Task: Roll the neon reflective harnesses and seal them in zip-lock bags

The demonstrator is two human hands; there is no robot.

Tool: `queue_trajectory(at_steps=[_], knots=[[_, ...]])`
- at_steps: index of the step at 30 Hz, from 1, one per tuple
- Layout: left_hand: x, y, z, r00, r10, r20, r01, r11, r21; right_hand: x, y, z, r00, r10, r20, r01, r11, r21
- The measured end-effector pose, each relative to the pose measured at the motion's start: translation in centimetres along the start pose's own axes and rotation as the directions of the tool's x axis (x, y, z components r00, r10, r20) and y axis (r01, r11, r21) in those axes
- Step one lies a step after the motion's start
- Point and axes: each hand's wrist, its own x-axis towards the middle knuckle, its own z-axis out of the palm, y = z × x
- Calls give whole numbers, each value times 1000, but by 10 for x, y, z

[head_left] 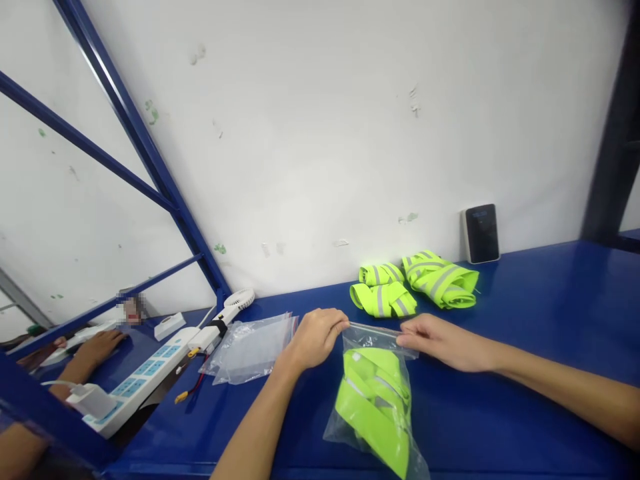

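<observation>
A clear zip bag (330, 427) hangs over the front of the blue table, with a folded neon-yellow reflective strap (373, 400) inside it. My left hand (317, 337) pinches the bag's top edge at its left corner. At the other end of that edge, the fingers of my right hand (440, 340) are closed on the bag near its right corner. The top edge is stretched straight between both hands. Behind them lie several rolled neon-yellow straps with grey stripes (384, 300), close to the wall.
Flat clear bags (250, 350) lie left of my left hand. Beyond them are a white power strip (145, 380), a small white fan (240, 300) and yellow-tipped wires (183, 397). A black-fronted device (481, 233) leans on the wall. Another person's hand (103, 347) rests behind the blue frame (165, 180).
</observation>
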Motion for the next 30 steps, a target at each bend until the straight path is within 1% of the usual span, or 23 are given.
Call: queue_trajectory(at_steps=[2, 5, 7, 8, 9, 11, 12, 13, 14, 15, 16, 18, 20, 22, 24, 25, 27, 28, 30], knots=[[0, -3, 4, 1000, -23, 10, 24, 999, -42, 1, 3, 3, 999, -7, -36, 7, 1000, 9], [3, -9, 6, 997, -74, 15, 76, 983, -168, 2, 6, 7, 995, -20, -98, 21, 1000, 17], [6, -5, 0, 989, -144, -24, 136, 967, -217, 2, 7, 9, 992, -21, -127, 23, 1000, 11], [8, 1, -6, 983, -180, -45, 167, 964, -206, 2, 6, 10, 991, -19, -134, 20, 1000, 6], [8, 10, -12, 976, -209, -64, 197, 967, -164, 2, 6, 10, 991, -18, -135, 18, 1000, 1], [7, 35, -26, 977, -214, -15, 214, 977, 0, 0, 2, 10, 992, -25, -127, 23, 1000, -18], [5, 50, -32, 977, -210, 43, 205, 974, 101, -1, 0, 9, 992, -33, -122, 29, 999, -34], [4, 66, -36, 970, -202, 134, 174, 965, 197, -2, -2, 9, 992, -43, -116, 37, 998, -52], [2, 80, -38, 953, -172, 249, 105, 960, 261, -3, -4, 8, 992, -54, -110, 47, 997, -69], [1, 94, -37, 925, -175, 338, 69, 950, 305, -4, -6, 8, 993, -64, -103, 56, 995, -82], [0, 105, -35, 897, -252, 364, 112, 925, 363, -5, -7, 8, 993, -71, -96, 62, 994, -89], [1, 119, -24, 850, -379, 367, 207, 880, 429, -6, -8, 9, 993, -77, -89, 69, 994, -90], [3, 126, -13, 813, -450, 368, 266, 851, 453, -6, -7, 11, 992, -83, -94, 74, 993, -89], [4, 129, -8, 800, -465, 378, 270, 843, 466, -6, -6, 12, 990, -93, -106, 84, 992, -92], [4, 127, -14, 802, -451, 390, 238, 842, 484, -6, -7, 12, 986, -116, -120, 107, 991, -80], [4, 124, -22, 806, -438, 398, 216, 844, 491, -7, -7, 11, 982, -126, -137, 119, 991, -59], [4, 111, -47, 804, -421, 420, 181, 846, 501, -7, -8, 9, 973, -132, -190, 135, 991, 4], [5, 99, -63, 811, -416, 410, 180, 846, 502, -7, -7, 7, 967, -123, -221, 134, 990, 33], [8, 66, -92, 824, -400, 401, 179, 856, 485, -6, -5, 5, 956, -94, -277, 114, 992, 56]])
